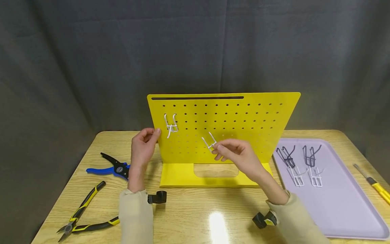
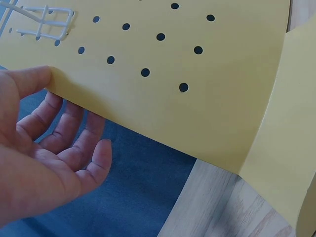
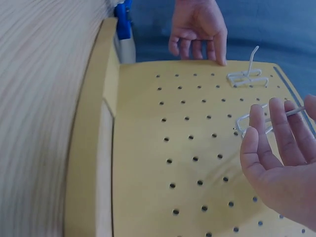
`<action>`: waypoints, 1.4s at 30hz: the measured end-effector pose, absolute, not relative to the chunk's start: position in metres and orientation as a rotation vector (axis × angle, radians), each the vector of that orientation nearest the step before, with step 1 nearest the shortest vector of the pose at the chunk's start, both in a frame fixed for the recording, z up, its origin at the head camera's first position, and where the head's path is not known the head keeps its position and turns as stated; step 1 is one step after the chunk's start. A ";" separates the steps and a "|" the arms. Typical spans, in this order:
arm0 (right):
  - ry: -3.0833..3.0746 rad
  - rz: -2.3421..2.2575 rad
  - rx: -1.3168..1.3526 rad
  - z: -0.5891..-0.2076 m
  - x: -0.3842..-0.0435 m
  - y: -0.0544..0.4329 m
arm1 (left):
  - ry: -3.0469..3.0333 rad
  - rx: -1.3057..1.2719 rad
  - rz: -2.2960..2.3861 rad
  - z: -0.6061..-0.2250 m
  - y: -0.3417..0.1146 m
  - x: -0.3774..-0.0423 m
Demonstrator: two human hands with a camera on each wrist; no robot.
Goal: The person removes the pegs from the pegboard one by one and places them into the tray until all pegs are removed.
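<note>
A yellow pegboard stands upright on its base at the middle of the table. My left hand pinches its left edge, thumb on the front face and fingers behind, as the left wrist view shows. A white wire hook hangs in the board's upper left holes, beside that thumb. In front of the board, my right hand pinches a second white wire hook between thumb and fingers. Its two prongs point up and to the left, apart from the upper holes; part of it is hidden by the fingers.
At right, a lilac tray holds two black wire hooks and two white ones. Beyond it lies a yellow-handled screwdriver. Left of the board lie a blue-handled tool and yellow-black cutting pliers. A dark curtain hangs behind.
</note>
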State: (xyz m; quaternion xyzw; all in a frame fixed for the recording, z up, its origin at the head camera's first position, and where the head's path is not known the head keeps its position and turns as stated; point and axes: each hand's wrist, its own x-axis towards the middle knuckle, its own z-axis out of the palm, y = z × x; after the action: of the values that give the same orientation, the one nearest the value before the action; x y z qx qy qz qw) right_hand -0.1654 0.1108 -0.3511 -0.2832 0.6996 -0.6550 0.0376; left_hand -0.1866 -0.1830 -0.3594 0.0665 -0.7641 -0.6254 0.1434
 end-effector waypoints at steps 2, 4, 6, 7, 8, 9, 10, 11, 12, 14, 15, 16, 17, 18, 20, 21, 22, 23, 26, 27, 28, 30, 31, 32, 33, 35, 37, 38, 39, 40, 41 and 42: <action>2.170 -1.989 -0.862 -0.353 -0.165 0.117 | -2.202 0.187 -1.802 -0.360 -0.183 -0.187; 2.204 -1.962 -0.843 -0.355 -0.164 0.123 | -2.197 0.179 -1.804 -0.360 -0.182 -0.187; 2.236 -1.939 -0.825 -0.357 -0.164 0.130 | -2.192 0.169 -1.807 -0.361 -0.182 -0.188; 2.251 -1.929 -0.812 -0.357 -0.164 0.133 | -2.191 0.166 -1.809 -0.361 -0.182 -0.188; 2.267 -1.919 -0.802 -0.358 -0.164 0.137 | -2.190 0.165 -1.809 -0.361 -0.182 -0.188; 2.278 -1.914 -0.791 -0.358 -0.164 0.140 | -2.189 0.165 -1.808 -0.362 -0.182 -0.188; 2.289 -1.911 -0.783 -0.359 -0.164 0.143 | -2.188 0.166 -1.807 -0.362 -0.182 -0.188; 2.296 -1.910 -0.777 -0.359 -0.163 0.145 | -2.187 0.167 -1.806 -0.362 -0.182 -0.188; 2.302 -1.912 -0.770 -0.359 -0.163 0.148 | -2.187 0.170 -1.805 -0.362 -0.182 -0.188; 2.310 -1.917 -0.766 -0.360 -0.162 0.154 | -2.185 0.174 -1.804 -0.363 -0.183 -0.188; 2.320 -1.915 -0.764 -0.361 -0.161 0.157 | -2.184 0.174 -1.806 -0.363 -0.183 -0.188; 2.326 -1.919 -0.764 -0.362 -0.161 0.161 | -2.185 0.176 -1.807 -0.363 -0.183 -0.188; 2.335 -1.920 -0.766 -0.363 -0.160 0.164 | -2.186 0.179 -1.808 -0.363 -0.183 -0.187; 2.350 -1.916 -0.768 -0.363 -0.159 0.168 | -2.188 0.184 -1.808 -0.363 -0.184 -0.187; 2.373 -1.914 -0.770 -0.364 -0.158 0.175 | -2.190 0.189 -1.808 -0.363 -0.184 -0.187; 2.388 -1.914 -0.769 -0.364 -0.157 0.178 | -2.194 0.190 -1.807 -0.363 -0.184 -0.187; 2.396 -1.918 -0.766 -0.364 -0.156 0.182 | -2.195 0.191 -1.805 -0.363 -0.184 -0.187; 2.413 -1.912 -0.762 -0.364 -0.156 0.186 | -2.195 0.190 -1.802 -0.363 -0.185 -0.187; 2.445 -1.915 -0.734 -0.362 -0.153 0.199 | -2.193 0.186 -1.800 -0.363 -0.185 -0.187; 2.451 -1.918 -0.715 -0.362 -0.152 0.204 | -2.193 0.187 -1.799 -0.362 -0.185 -0.187; 2.446 -1.932 -0.699 -0.362 -0.151 0.209 | -2.191 0.187 -1.801 -0.362 -0.185 -0.187; 2.418 -1.985 -0.682 -0.361 -0.149 0.221 | -2.196 0.191 -1.804 -0.362 -0.184 -0.187; 2.419 -2.012 -0.661 -0.361 -0.147 0.227 | -2.200 0.192 -1.805 -0.361 -0.184 -0.187; 2.404 -2.050 -0.642 -0.361 -0.145 0.233 | -2.202 0.194 -1.804 -0.361 -0.184 -0.188; 2.380 -2.097 -0.635 -0.360 -0.144 0.240 | -2.204 0.191 -1.802 -0.361 -0.184 -0.188; 2.346 -2.175 -0.616 -0.359 -0.141 0.253 | -2.204 0.185 -1.802 -0.361 -0.183 -0.188; 2.341 -2.226 -0.563 -0.357 -0.138 0.264 | -2.202 0.180 -1.801 -0.361 -0.183 -0.187; 2.321 -2.254 -0.546 -0.357 -0.137 0.270 | -2.200 0.176 -1.798 -0.361 -0.183 -0.187; 2.311 -2.278 -0.528 -0.357 -0.136 0.275 | -2.199 0.172 -1.799 -0.361 -0.183 -0.187; 2.307 -2.291 -0.507 -0.358 -0.135 0.280 | -2.199 0.172 -1.800 -0.361 -0.183 -0.187; 2.317 -2.291 -0.481 -0.359 -0.133 0.285 | -2.202 0.170 -1.799 -0.361 -0.183 -0.187; 2.329 -2.292 -0.453 -0.360 -0.132 0.291 | -2.205 0.169 -1.795 -0.361 -0.183 -0.187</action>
State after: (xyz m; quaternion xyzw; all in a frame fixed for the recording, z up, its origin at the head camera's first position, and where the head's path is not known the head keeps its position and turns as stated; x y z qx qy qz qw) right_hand -0.1316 0.2906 -0.3599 -0.1369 0.7038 -0.6927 -0.0784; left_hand -0.1874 -0.1830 -0.3612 0.0587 -0.7658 -0.6235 0.1459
